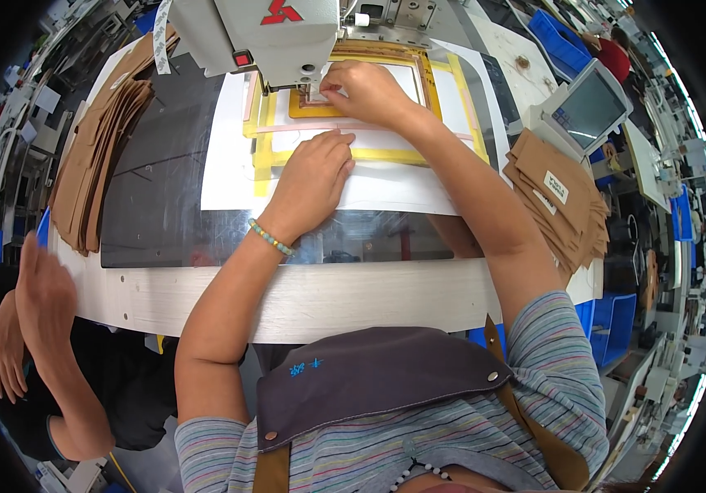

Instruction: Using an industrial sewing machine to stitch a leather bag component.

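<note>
My right hand [365,94] is at the sewing machine head [246,37], its fingertips pinched together close to the needle area. What they hold, if anything, is too small to make out. Beneath it is a small orange-brown frame [308,113] on a larger template edged with yellow tape [402,154]. My left hand [313,177] lies on the template's near edge and the white sheet [229,177], fingers stretched out and nothing visible in them. A beaded bracelet [271,238] circles my left wrist. The dark, shiny machine plate [156,189] extends under the sheet.
Brown fabric pieces are stacked at the left [94,164]; another brown pile with white labels [554,185] lies at the right. Beyond that pile stands a control screen [587,107]. Blue bins [613,329] sit at the right. A co-worker's raised hand [45,287] is at lower left.
</note>
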Demonstrator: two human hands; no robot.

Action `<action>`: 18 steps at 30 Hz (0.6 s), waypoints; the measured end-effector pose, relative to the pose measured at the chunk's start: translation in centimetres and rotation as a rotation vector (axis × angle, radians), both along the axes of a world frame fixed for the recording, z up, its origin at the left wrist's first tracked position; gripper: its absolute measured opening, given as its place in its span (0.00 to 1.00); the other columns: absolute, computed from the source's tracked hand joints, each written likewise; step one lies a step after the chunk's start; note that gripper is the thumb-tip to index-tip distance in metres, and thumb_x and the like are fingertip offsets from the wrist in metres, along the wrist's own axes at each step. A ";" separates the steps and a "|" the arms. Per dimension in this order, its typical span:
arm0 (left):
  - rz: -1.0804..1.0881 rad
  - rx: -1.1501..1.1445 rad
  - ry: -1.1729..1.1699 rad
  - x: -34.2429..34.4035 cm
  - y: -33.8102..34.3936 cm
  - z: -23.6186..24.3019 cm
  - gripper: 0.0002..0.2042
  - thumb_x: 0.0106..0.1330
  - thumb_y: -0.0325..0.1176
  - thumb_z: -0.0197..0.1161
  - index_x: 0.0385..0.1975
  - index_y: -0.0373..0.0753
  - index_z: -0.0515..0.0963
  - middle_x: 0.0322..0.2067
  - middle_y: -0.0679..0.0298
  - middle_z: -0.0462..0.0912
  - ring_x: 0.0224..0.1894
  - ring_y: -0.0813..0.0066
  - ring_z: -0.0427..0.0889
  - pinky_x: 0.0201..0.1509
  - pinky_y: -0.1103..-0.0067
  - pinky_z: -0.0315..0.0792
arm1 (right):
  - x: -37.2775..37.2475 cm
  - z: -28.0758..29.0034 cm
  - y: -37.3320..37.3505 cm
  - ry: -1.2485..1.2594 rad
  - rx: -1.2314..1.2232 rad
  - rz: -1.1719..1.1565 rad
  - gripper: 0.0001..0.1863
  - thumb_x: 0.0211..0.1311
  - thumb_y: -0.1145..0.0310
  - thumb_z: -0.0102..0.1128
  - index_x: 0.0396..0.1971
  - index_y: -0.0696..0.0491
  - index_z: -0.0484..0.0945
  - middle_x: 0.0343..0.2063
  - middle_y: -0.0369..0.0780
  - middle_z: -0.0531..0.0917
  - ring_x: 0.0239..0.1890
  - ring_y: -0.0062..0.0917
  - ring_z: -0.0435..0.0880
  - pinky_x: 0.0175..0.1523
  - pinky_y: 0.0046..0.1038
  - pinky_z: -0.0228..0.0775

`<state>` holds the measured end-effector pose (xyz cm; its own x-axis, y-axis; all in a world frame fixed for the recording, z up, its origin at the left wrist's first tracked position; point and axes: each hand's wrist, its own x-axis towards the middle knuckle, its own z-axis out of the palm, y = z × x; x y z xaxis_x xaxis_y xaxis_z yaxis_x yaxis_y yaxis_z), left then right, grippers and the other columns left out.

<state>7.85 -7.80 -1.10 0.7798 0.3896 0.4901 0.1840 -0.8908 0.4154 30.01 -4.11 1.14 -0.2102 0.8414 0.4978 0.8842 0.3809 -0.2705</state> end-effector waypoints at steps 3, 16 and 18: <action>-0.014 0.006 -0.007 0.0 0.1 -0.1 0.11 0.75 0.29 0.60 0.51 0.30 0.79 0.58 0.50 0.83 0.65 0.49 0.78 0.69 0.60 0.70 | 0.1 -0.4 -0.2 -0.063 -0.064 -0.030 0.09 0.64 0.65 0.69 0.36 0.55 0.90 0.37 0.42 0.90 0.39 0.41 0.89 0.46 0.40 0.81; 0.009 -0.092 -0.052 -0.1 0.0 1.0 0.08 0.73 0.28 0.64 0.47 0.33 0.82 0.54 0.52 0.87 0.60 0.51 0.82 0.64 0.62 0.75 | 2.4 1.5 -4.6 -0.014 -0.168 -0.027 0.08 0.65 0.67 0.66 0.36 0.56 0.87 0.37 0.44 0.90 0.39 0.40 0.89 0.45 0.39 0.81; 0.007 -0.068 -0.058 -0.5 0.1 2.0 0.08 0.72 0.28 0.65 0.46 0.33 0.84 0.49 0.53 0.88 0.54 0.54 0.85 0.59 0.66 0.77 | 2.6 2.3 -6.5 0.052 -0.140 -0.011 0.08 0.65 0.67 0.65 0.35 0.57 0.85 0.35 0.44 0.88 0.39 0.40 0.88 0.47 0.37 0.80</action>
